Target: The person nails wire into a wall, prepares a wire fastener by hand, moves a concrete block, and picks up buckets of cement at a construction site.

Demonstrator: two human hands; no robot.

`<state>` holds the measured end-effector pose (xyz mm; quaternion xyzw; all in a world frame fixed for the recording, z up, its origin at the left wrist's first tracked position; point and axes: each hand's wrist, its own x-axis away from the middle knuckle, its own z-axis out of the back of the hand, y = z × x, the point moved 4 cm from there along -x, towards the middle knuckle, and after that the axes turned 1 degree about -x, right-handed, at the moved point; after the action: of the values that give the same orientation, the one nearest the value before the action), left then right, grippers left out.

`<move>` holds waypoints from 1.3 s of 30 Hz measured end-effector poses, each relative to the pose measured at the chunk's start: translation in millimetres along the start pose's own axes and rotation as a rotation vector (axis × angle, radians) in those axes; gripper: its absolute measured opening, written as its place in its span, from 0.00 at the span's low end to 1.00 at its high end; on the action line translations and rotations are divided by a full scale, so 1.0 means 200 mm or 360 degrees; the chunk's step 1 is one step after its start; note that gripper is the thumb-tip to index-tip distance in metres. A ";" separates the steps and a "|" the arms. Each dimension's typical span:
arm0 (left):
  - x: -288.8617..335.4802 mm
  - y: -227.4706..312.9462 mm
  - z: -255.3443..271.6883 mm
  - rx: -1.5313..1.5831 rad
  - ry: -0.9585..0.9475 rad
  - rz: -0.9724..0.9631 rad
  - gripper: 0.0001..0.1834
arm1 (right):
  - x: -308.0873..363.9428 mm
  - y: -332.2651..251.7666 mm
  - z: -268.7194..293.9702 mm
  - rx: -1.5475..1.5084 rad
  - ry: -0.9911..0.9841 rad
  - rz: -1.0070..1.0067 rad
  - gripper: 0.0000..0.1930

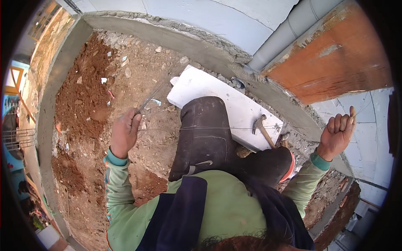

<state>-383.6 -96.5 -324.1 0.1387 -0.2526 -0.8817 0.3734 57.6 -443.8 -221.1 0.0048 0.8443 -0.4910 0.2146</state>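
My left hand [124,131] is closed around a bundle of thin wires [147,100], which points up and away from my fist. Thin wire [197,127] also runs sideways from it, across my dark trousers, toward my right hand [338,133]. That hand is raised at the right with its fingers curled on the wire, and loose ends poke out past the fingertips. Under the stretched wire, a claw hammer [264,130] with a wooden handle lies on a long white block [209,85], beside my bent knee.
A low concrete footing [167,35] rings the reddish dirt [81,100]. Beyond it rise pale block walls [226,19], a grey pipe [293,33] and an orange-brown wooden board [335,54]. Stones and white fragments are scattered over the ground.
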 end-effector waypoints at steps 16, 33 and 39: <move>-0.69 -1.12 -0.81 -0.0459 0.0319 0.0602 0.19 | -0.11 -0.80 1.81 0.0129 0.0923 0.0392 0.13; -0.85 -0.83 -1.11 0.0364 0.0650 0.0620 0.27 | 0.31 -0.45 0.49 0.1673 0.0308 0.0501 0.14; -0.46 0.58 -0.81 0.1887 -0.0269 -0.0235 0.31 | 0.70 0.52 -0.21 0.1422 -0.0813 -0.0008 0.08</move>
<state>-182.7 -154.8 -389.4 0.2697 -0.7196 -0.6222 0.1489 -62.0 -383.3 -340.9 -0.0261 0.4729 -0.7898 0.3897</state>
